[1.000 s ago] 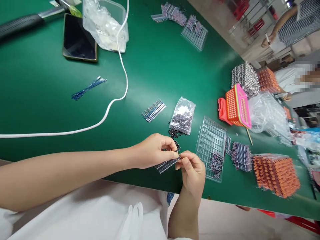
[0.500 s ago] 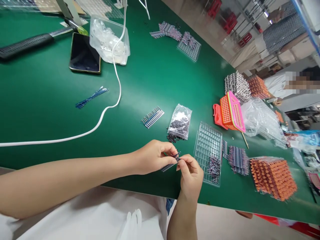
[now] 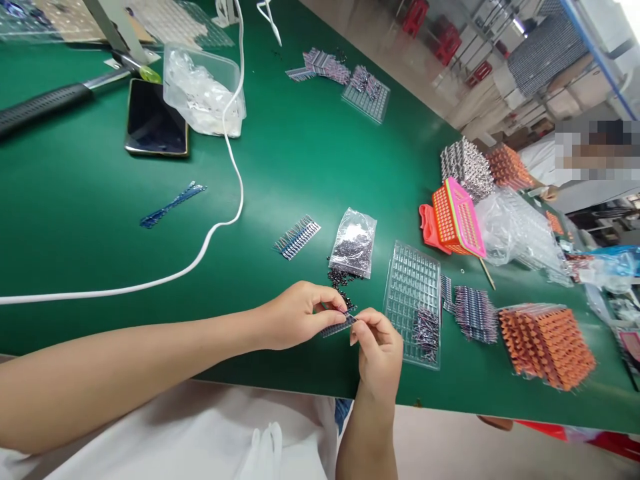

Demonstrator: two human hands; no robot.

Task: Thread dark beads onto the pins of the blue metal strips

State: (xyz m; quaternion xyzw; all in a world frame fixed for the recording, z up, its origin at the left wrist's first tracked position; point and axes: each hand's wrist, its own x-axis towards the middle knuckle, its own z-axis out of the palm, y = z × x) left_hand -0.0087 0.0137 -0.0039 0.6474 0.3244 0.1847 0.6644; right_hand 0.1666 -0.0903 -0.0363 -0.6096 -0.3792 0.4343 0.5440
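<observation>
A narrow dark strip [image 3: 336, 328] with thin pieces along it is pinched between the thumb and fingers of my left hand [image 3: 303, 315]. At the strip's right end, the thumb and forefinger of my right hand [image 3: 381, 343] are pressed together; what they grip there is too small to make out. Just beyond my fingers lie loose dark beads [image 3: 345, 277], beside a clear plastic bag [image 3: 354, 243] of similar beads. To the right of my right hand is a clear tray [image 3: 411, 280] with a pile of small wired parts [image 3: 426, 333] in its near corner.
A strip of wired parts [image 3: 297, 237] lies left of the bag. Farther left are a white cable [image 3: 205, 250], phone [image 3: 156, 120], plastic tub [image 3: 205, 100] and black-handled tool [image 3: 45, 107]. Rightward stand an orange basket [image 3: 447, 217] and stacked orange parts [image 3: 547, 343]. Another person [image 3: 575, 160] is beyond.
The view has shifted slightly. Both hands stay together at the strip, with the strip now lying flatter and more of the loose beads showing beyond my fingers.
</observation>
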